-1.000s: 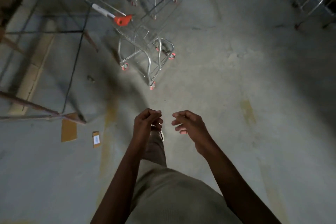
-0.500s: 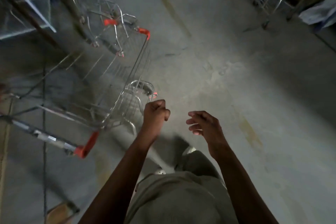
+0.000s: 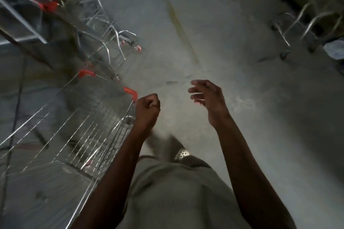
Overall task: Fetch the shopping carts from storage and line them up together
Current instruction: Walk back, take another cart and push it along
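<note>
A wire shopping cart (image 3: 74,126) with red corner caps stands close at my left, its basket rim beside my left forearm. A second shopping cart (image 3: 104,24) with a red-ended handle stands farther back at the upper left, wheels toward the middle of the floor. My left hand (image 3: 148,107) is curled in a fist just right of the near cart's red front corner; I see nothing inside the fist. Apart from both carts, over bare concrete, my right hand (image 3: 208,98) hovers with fingers loosely spread and holds nothing.
Metal shelving bars (image 3: 20,22) cross the upper left behind the far cart. Chrome tube frames (image 3: 297,24) and a pale bundle (image 3: 335,50) sit at the upper right. A concrete floor (image 3: 204,52) runs between them. My foot (image 3: 181,153) shows below my hands.
The view has swung, so the carts went from ahead to my left and the near one is much closer. My left hand closed from loosely curled into a fist.
</note>
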